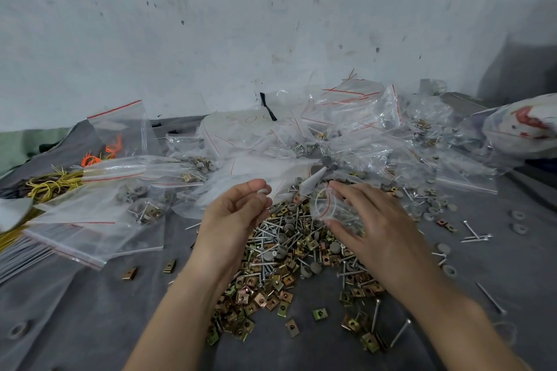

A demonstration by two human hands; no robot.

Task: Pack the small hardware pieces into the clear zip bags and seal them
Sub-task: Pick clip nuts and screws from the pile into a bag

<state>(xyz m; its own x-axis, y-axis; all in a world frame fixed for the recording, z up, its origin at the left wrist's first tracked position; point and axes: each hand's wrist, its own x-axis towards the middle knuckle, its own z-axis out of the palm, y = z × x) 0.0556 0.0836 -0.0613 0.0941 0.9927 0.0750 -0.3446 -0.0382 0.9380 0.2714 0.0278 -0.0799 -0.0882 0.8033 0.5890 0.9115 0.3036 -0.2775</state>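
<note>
A: What lies to the left of the left hand?

B: Far to its left there is a bundle of yellow wire loops [51,185] and some orange ones [96,158]. Nearer to the hand, several filled zip bags [120,208] lie flat on the grey cloth [75,310] of the bench and overlap each other.

A: And the left hand itself?

B: The left hand [238,214] is lifted over the pile, and its forearm comes up from below. The fingers are curled. Thumb and forefinger pinch a small pale piece [262,191]. Which kind of piece it is, I cannot tell.

A: What is under the hands?

B: The loose hardware pile [283,253]. It is screws, grey round caps and brass-coloured square clips, all mixed. It lies below both hands and spreads toward the person.

A: The right hand?

B: The right hand [373,220] is at a similar height, near the left one but not touching it, with its back upward. It pinches a small clear zip bag [325,208], thumb under it and fingers over it. The bag points toward the left hand.

A: And further on?

B: Beyond both hands a heap of clear bags [355,117] rests against the wall [271,24]. To the right of the right hand are scattered screws and caps [476,235], then a sack with red print [524,126].
</note>
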